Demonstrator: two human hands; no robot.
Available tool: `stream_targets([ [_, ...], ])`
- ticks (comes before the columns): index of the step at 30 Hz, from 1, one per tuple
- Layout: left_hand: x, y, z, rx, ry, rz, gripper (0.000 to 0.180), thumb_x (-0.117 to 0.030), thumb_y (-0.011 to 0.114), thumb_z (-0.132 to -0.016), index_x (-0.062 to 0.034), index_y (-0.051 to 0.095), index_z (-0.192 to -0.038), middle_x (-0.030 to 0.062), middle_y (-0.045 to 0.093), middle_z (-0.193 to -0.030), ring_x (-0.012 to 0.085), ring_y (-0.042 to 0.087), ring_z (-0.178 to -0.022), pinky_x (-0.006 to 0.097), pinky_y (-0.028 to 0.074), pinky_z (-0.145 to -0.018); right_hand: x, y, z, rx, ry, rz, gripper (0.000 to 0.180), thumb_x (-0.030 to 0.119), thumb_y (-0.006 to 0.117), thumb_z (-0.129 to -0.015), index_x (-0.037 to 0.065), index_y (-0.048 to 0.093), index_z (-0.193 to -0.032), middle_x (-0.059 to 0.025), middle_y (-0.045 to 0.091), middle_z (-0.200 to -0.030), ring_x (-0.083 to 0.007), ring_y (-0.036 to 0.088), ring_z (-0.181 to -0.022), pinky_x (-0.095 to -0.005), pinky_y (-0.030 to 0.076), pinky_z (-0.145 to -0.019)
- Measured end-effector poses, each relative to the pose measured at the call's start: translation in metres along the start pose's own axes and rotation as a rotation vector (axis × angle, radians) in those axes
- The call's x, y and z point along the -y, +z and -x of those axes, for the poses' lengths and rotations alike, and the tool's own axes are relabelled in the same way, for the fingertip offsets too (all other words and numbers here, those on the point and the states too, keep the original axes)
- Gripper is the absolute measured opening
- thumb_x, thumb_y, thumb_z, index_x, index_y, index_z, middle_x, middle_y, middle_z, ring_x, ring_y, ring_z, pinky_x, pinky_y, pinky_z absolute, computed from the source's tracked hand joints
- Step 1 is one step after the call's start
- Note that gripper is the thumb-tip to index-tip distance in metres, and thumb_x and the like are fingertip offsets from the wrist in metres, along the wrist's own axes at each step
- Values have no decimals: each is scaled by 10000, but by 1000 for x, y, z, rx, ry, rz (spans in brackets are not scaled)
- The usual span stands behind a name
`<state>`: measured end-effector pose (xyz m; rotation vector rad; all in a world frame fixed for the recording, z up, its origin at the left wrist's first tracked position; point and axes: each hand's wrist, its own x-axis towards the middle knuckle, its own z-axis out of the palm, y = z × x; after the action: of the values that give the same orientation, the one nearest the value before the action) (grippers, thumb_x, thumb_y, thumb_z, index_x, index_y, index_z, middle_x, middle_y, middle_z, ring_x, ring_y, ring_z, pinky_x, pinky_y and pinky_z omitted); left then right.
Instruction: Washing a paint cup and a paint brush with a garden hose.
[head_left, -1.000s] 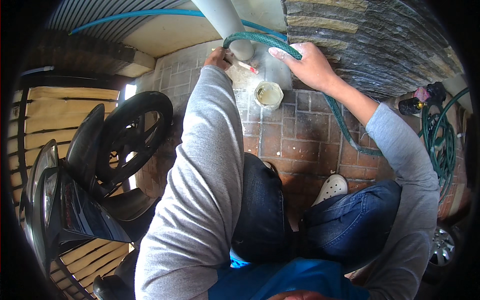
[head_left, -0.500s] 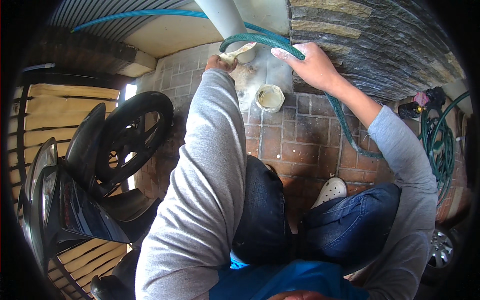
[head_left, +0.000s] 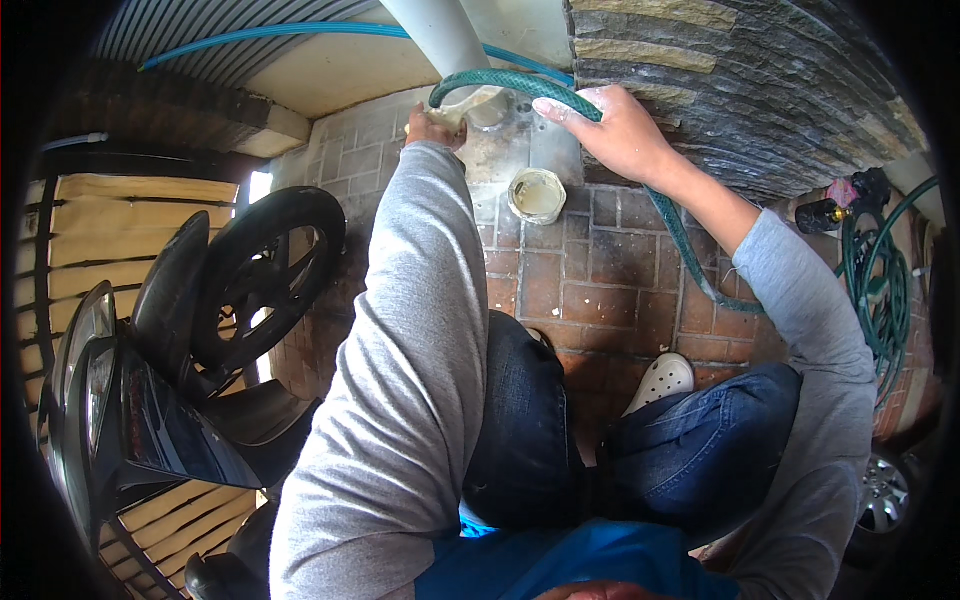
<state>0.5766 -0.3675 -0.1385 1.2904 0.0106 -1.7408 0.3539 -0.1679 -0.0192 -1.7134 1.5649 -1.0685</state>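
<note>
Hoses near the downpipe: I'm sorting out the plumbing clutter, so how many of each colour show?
Green hose: 2, one under the right hand, one coiled at the right
Blue hose: 1
Total: 3

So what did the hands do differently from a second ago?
The left hand reached further in to the foot of the white pipe; the small white stick it showed a second ago is now out of sight. The right hand stayed on the green hose, hardly shifting. The small round tub on the brick floor, the scooter and the coiled hose did not move.
</note>
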Motion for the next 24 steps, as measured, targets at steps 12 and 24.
stream_targets([
  [12, 3, 17, 21, -108, -115, 276, 293, -26, 468, -916, 86, 397, -1178, 246, 408, -1222, 370, 414, -1222, 522, 489, -940, -1, 0, 0, -25, 6, -9, 397, 436, 626, -880, 47, 697, -915, -36, 511, -566, -132, 445, -554, -321, 400, -559],
  [24, 3, 4, -8, 156, -2, 51, 225, 60, 503, -906, 86, 421, -1114, 235, 553, -1089, 350, 610, -966, 472, 527, -919, 3, -2, 1, -61, -28, -7, 470, 446, 603, -901, -4, 645, -772, -13, 427, -529, -103, 377, -534, -310, 357, -513],
])
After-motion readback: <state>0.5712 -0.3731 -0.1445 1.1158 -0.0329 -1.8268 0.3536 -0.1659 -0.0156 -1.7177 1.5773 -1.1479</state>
